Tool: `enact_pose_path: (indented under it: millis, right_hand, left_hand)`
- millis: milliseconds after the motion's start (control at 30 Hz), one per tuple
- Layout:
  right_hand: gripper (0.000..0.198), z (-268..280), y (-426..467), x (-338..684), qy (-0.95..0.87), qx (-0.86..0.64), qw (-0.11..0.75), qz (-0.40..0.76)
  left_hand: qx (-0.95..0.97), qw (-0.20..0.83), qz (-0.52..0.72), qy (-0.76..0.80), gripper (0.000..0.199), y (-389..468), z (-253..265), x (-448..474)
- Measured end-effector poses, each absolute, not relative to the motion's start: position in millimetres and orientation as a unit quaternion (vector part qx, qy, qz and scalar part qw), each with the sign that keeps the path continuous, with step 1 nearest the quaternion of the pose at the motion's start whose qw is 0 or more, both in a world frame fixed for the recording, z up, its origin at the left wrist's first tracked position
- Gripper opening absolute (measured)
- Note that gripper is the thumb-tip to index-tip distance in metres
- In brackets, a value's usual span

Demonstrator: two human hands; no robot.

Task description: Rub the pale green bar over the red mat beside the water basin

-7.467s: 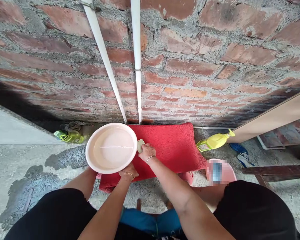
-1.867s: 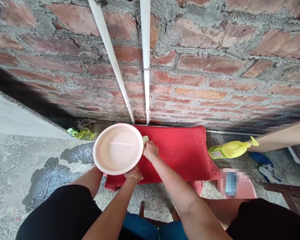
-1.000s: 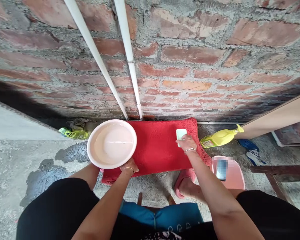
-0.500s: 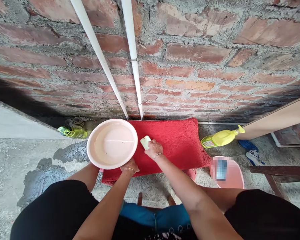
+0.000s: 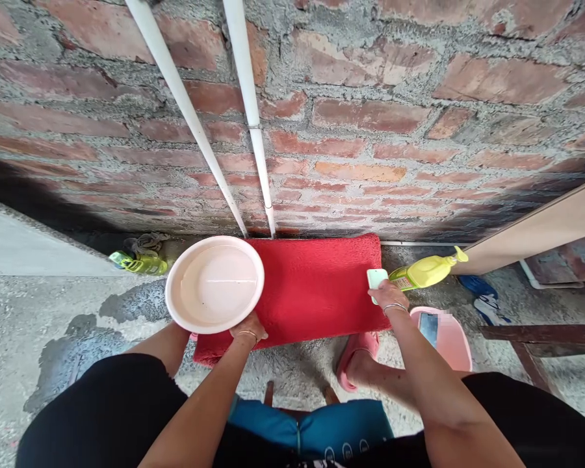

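A red textured cloth or mat (image 5: 316, 286) lies spread in front of me, smooth on top. My right hand (image 5: 390, 296) is closed round a pale green block with rounded corners (image 5: 377, 276) at the cloth's right end. What kind of block it is does not show clearly. On the left a pale pink basin (image 5: 214, 318), with what looks like clear water inside, overlaps the cloth. Beside its near right rim my left hand (image 5: 248, 328) rests at the cloth's front edge. Its fingers are partly hidden by the basin.
A yellow pump bottle (image 5: 426, 272) leans right of the cloth, above a pink bucket (image 5: 461, 341). A yellow-green bottle (image 5: 149, 264) lies at the left. White pipes (image 5: 246, 78) run down the brick wall (image 5: 370, 117). A pink slipper (image 5: 346, 364) shows below the cloth; the floor is wet at left.
My right hand has slid the pale green block rightward across the cloth, from near the basin to the right end. My left hand and the basin stay in place.
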State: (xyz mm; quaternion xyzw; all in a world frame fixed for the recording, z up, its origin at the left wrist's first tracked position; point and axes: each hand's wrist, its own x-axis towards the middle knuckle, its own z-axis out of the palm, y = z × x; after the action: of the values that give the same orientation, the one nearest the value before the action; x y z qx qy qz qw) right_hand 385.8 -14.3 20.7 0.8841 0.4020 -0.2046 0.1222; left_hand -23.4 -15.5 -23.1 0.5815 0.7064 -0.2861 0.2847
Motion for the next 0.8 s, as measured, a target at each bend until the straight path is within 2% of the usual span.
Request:
enact_pose_path:
  millis: [133, 300, 500, 633, 800]
  right_hand:
    - [0.043, 25, -8, 359, 0.393, 0.892, 0.096, -0.200]
    - [0.043, 23, 27, 231, 0.523, 0.812, 0.050, -0.252]
    - [0.044, 13, 64, 121, 0.642, 0.709, 0.053, -0.287]
    - [0.044, 11, 70, 145, 0.654, 0.703, 0.067, -0.270]
    - [0.045, 14, 66, 245, 0.590, 0.763, 0.080, -0.250]
  left_hand:
    - [0.584, 0.273, -0.270, 0.715, 0.078, -18, -26, -24]
    - [0.583, 0.275, -0.252, 0.722, 0.075, -19, -28, -26]
    - [0.572, 0.295, -0.288, 0.709, 0.076, -15, -19, -23]
    - [0.571, 0.290, -0.293, 0.711, 0.076, -14, -16, -22]
    - [0.569, 0.287, -0.282, 0.717, 0.065, -15, -16, -22]
